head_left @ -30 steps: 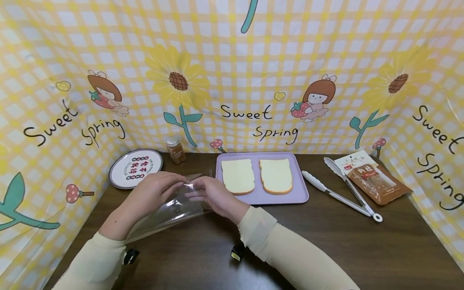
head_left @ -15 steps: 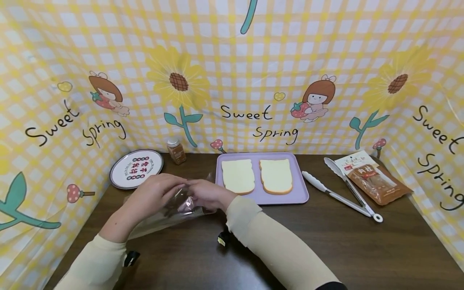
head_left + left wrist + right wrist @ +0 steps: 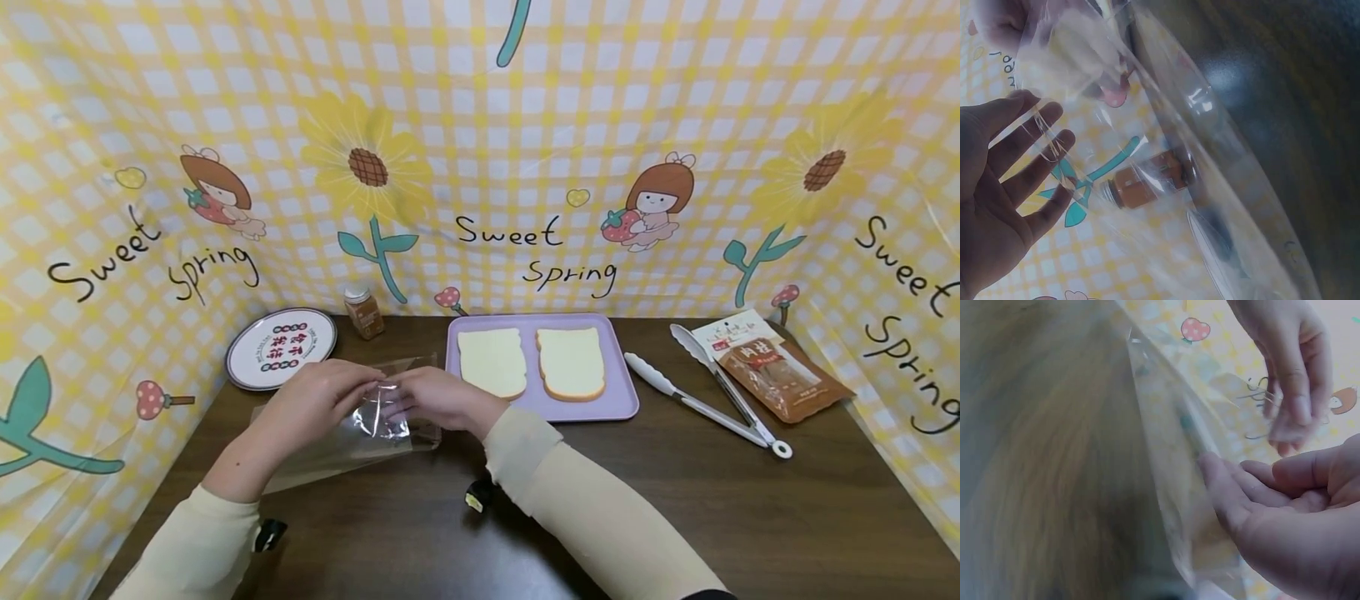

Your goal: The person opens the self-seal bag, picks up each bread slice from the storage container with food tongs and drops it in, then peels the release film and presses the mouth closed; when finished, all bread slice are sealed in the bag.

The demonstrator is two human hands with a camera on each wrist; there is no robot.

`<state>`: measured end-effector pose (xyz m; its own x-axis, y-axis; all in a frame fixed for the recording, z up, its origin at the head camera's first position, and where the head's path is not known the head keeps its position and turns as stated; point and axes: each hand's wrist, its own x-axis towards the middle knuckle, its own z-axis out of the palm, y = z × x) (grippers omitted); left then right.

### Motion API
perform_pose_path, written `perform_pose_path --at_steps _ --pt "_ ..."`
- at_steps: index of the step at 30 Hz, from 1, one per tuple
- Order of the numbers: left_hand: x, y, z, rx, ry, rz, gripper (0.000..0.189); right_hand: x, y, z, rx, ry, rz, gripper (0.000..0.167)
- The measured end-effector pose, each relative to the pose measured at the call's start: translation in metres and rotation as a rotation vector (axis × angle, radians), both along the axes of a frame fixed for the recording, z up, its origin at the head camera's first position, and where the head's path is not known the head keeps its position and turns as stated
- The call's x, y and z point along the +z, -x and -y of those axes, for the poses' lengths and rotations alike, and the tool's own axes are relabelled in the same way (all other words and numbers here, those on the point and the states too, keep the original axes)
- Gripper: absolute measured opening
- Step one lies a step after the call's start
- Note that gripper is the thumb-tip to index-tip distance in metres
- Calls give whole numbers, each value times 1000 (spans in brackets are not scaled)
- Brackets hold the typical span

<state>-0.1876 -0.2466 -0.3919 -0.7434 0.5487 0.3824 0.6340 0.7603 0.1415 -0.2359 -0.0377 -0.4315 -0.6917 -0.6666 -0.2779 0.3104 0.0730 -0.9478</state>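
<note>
Between the two hands hangs a clear plastic bag (image 3: pixel 337 450), its film creased and shiny. My left hand (image 3: pixel 311 404) pinches the bag's upper edge between thumb and forefinger; in the left wrist view the other fingers of this left hand (image 3: pixel 1007 169) are spread apart. Close to those fingertips is my right hand (image 3: pixel 442 396), its fingers against the film and partly seen through it. The right wrist view shows this right hand (image 3: pixel 1285 512) with bent fingers beside the film; blur hides whether it grips the bag.
Behind the bag are a round plate (image 3: pixel 247 354) and a spice jar (image 3: pixel 365 314). A purple tray (image 3: pixel 536 404) bears two bread slices (image 3: pixel 491 362). Farther right lie white-handled tongs (image 3: pixel 720 417) and a brown food packet (image 3: pixel 795 383). A checked cloth (image 3: pixel 480 125) surrounds the table.
My right hand moves left until it meets the left fingertips, then back slightly right. The bag's film shifts and creases with it. The left hand stays nearly still.
</note>
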Motion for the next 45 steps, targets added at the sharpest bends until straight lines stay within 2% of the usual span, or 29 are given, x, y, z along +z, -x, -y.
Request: perform_pose_path --at_steps 7,10,15,21,25,29,31,35,41,45 --pt "2 1 4 30 23 -4 19 24 -1 -41 123 -97 -193 43" --pt "4 2 4 41 31 5 19 36 -1 -63 132 -111 -270 43" --pt "6 2 3 51 41 21 20 56 1 -104 56 -105 -322 41" --pt "4 3 3 53 51 22 20 74 0 -164 -52 -191 -471 39" --pt "3 3 4 55 57 25 21 83 -7 -206 -129 -333 -604 38" --pt "4 2 4 62 64 45 22 90 -16 -241 -210 -592 -768 39" --pt "5 1 5 67 64 46 22 90 -19 -256 -232 -720 -831 41" --pt "6 -2 7 71 57 38 22 78 -20 -289 -238 -934 -871 53" --pt "1 -4 5 64 53 26 21 49 -27 -342 -245 -1241 -828 80" --pt "0 -3 1 45 45 7 21 36 -36 -369 -262 -1339 -783 91"
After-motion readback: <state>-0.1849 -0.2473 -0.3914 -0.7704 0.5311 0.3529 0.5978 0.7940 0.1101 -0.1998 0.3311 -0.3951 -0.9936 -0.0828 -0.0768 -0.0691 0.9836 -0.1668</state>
